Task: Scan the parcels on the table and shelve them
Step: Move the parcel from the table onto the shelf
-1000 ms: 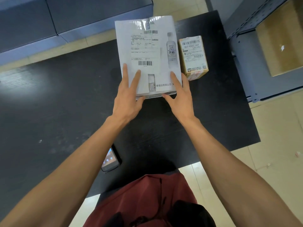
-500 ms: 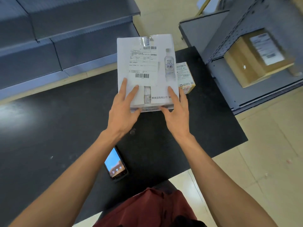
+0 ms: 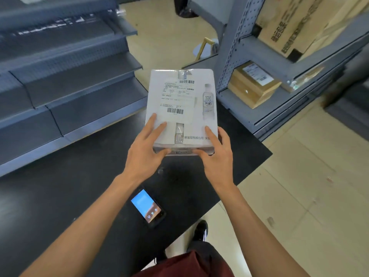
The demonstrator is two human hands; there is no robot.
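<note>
Both hands grip one white parcel by its near edge: the left hand lays spread fingers on the top face with the thumb pressed to the near side, and the right hand mirrors it, forefinger on top, thumb on the near side, the other fingers wrapped round the right corner. The parcel is held flat in the air above the far end of the black desk, label and barcodes up, a printed bottle along its right side. On the desk, near the left forearm, lies a handheld scanner with its screen lit. To the right stands a grey metal shelf rack carrying a brown labelled carton on its lower shelf and a larger printed carton above; a grey stepped shelf unit fills the left. Compared with half a second ago, the parcel is higher and nearer the rack, and the small yellow box that showed beside it is now out of sight, probably behind the parcel. The label text is too blurred to read, and the larger carton is cut off by the frame's edge.
</note>
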